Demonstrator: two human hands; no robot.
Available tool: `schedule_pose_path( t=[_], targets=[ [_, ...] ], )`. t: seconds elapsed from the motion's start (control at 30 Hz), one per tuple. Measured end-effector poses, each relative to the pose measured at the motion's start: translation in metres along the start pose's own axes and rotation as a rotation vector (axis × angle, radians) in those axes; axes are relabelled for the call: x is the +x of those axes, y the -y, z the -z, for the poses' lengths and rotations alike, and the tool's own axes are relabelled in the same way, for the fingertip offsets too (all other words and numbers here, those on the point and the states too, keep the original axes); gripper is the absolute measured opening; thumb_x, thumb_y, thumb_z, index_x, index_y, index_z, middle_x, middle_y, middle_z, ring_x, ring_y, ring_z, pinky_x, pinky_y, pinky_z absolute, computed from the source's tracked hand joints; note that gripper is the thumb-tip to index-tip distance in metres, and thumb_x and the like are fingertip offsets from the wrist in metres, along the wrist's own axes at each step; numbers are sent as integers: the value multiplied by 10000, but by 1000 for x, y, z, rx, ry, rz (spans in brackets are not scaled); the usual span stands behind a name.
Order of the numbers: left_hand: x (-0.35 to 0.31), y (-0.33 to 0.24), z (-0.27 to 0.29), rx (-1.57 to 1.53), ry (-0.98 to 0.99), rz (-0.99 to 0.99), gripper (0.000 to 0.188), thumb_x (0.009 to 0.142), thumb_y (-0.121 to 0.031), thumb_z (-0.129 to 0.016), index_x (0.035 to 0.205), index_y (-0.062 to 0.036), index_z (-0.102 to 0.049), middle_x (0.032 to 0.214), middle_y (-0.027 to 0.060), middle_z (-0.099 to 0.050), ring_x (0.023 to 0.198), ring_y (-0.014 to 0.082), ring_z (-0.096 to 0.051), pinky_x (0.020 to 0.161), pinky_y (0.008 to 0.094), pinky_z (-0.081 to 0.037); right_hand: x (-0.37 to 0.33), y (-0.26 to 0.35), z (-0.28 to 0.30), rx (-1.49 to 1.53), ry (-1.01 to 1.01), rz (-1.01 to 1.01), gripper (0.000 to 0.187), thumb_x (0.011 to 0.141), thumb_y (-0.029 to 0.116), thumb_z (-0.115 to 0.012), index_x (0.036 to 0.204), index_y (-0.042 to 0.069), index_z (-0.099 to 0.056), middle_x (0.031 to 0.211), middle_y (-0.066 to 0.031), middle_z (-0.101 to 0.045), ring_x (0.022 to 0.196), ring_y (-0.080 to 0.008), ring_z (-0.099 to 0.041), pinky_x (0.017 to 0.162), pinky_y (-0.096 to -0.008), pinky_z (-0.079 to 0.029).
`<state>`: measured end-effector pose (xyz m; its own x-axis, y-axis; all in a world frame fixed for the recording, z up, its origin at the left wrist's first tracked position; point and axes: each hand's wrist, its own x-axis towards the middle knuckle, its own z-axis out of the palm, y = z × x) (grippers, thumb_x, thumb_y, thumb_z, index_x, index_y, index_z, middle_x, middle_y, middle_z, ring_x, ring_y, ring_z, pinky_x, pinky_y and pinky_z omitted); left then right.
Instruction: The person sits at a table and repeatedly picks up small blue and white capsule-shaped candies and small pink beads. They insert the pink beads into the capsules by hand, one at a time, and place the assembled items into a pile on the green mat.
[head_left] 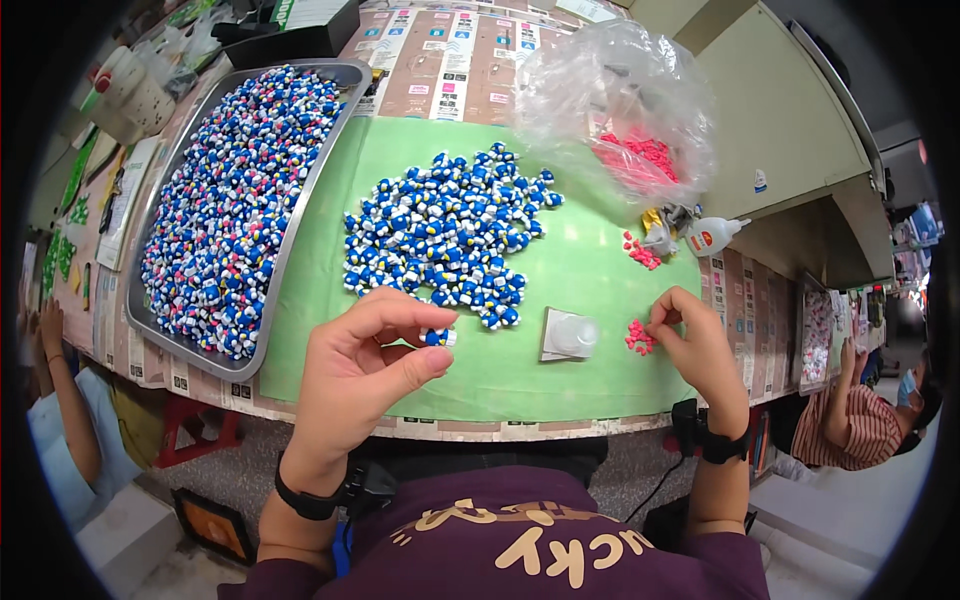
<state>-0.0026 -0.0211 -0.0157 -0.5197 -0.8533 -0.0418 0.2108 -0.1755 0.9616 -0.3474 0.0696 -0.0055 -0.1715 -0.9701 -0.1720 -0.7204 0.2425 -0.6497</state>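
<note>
Between the thumb and fingertips of my left hand (352, 365) is a small blue-and-white plastic figure (437, 337) with a touch of yellow. My right hand (696, 345) is at the edge of a little pile of pink pieces (638, 340), its thumb and forefinger pinched together. Whether a piece is between those fingertips is too small to make out. Between my hands, a small translucent round container (574, 335) sits on a pale square base. A heap of similar blue-and-white figures (440, 225) lies beyond my left hand on the green mat (480, 385).
On the left stands a metal tray (262, 335) full of figures, many with pink parts. A clear plastic bag (620, 90) of pink pieces, more loose pink pieces (642, 252) and a white glue bottle (712, 235) are at the far right, near a cabinet (790, 110). Other people sit at both sides.
</note>
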Motion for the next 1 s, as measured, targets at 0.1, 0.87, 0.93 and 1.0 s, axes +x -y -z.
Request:
schedule_pose_path(
  t=[0.1,0.87,0.93,1.0],
  targets=[
    [1,1,-7,21,10,-27,266,826,97,-696,1082,29,-676,1069,72,-623,940,122,-622,773,237,-541,-2,-2,4,16,-31,18,129,802,-96,-627,847,-18,-535,797,-86,-618,744,-164,-610,691,-288,-490],
    [5,-3,-53,385,175,-289,177,794,42,-746,958,-18,-718,914,72,-648,769,146,-632,632,265,-516,-26,102,-44,457,6,459,280,806,-118,-686,830,74,-484,947,-119,-655,869,-182,-626,786,-318,-483],
    [4,-1,-53,558,173,-437,193,773,36,-757,953,-20,-716,892,71,-649,761,162,-636,618,269,-510,-27,101,-41,546,82,356,286,814,-115,-685,824,75,-472,943,-115,-648,904,-171,-618,799,-306,-482],
    [2,-1,-52,630,221,-472,201,764,38,-760,951,-20,-715,901,77,-651,766,175,-642,622,275,-513,-26,98,-39,568,168,316,291,820,-119,-674,823,77,-459,934,-112,-638,911,-164,-612,804,-299,-477]
  ],
)
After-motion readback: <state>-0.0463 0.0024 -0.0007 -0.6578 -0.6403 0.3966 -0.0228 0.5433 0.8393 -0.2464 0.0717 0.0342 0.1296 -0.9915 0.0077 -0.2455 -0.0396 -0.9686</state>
